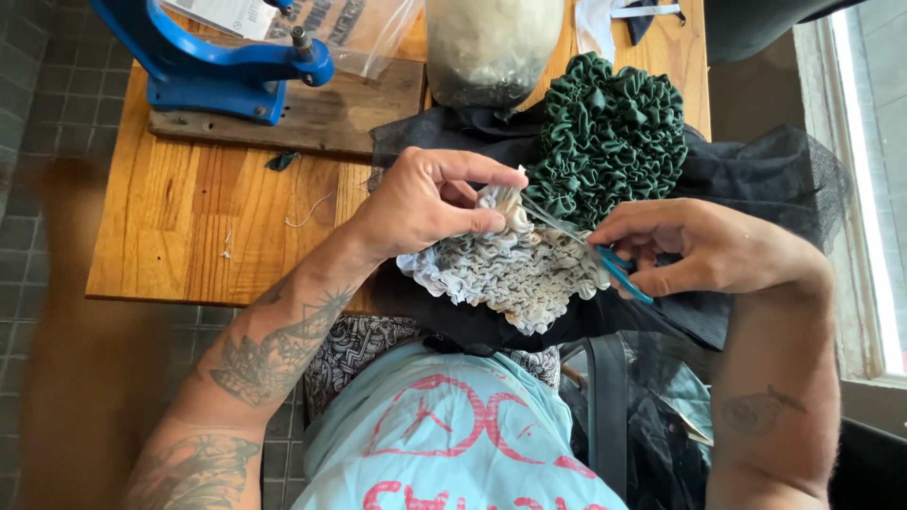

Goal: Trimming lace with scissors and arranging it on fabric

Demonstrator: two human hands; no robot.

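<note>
A trimming step is judged in hand: the pale ruffled fabric point(515, 269), at table's 5 o'clock edge, is pinched closed by the left hand point(420, 203) while blue-handled scissors point(590, 250), gripped tight by the right hand point(704, 250), need careful blade alignment.

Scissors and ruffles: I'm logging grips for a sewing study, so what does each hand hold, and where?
The right hand holds blue-handled scissors by the handles. The left hand pinches the grey ruffled fabric at its upper edge.

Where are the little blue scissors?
The scissors are in the right hand, right of the middle of the head view, with their blades reaching left over the grey ruffled cloth pinched by the left hand.
</note>
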